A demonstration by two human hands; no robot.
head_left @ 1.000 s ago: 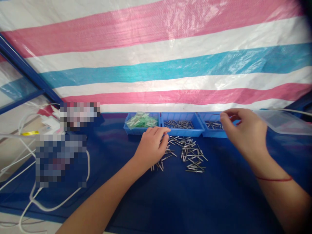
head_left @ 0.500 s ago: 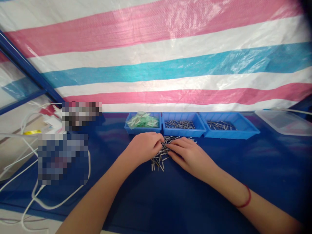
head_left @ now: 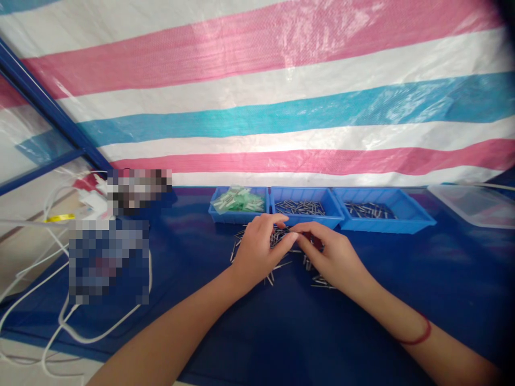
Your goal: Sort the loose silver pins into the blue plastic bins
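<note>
Small silver pins with wider ends, which look like blind rivets (head_left: 277,236), lie in a loose heap on the blue table top, partly under both hands. My left hand (head_left: 257,246) rests over the heap's left side, index finger and thumb apart in a curve. Its thumb tip meets the fingertips of my right hand (head_left: 330,249). The right thumb and index finger come together at the heap's middle; whatever is between them is too small to make out. A few rivets lie scattered beneath the right palm and below the left thumb.
Behind the heap stand three blue bins: the left bin (head_left: 219,217) with green-and-white packets (head_left: 239,200), the middle bin (head_left: 333,217) and right bin (head_left: 414,220) with metal pins. A clear plastic lid or tray (head_left: 470,206) lies far right. White cables (head_left: 94,339) run at left.
My left hand has uncurled and spread its fingers. My right hand has moved right, bringing its thumb and index finger together. The rivets are more spread out, with some now under the right palm.
</note>
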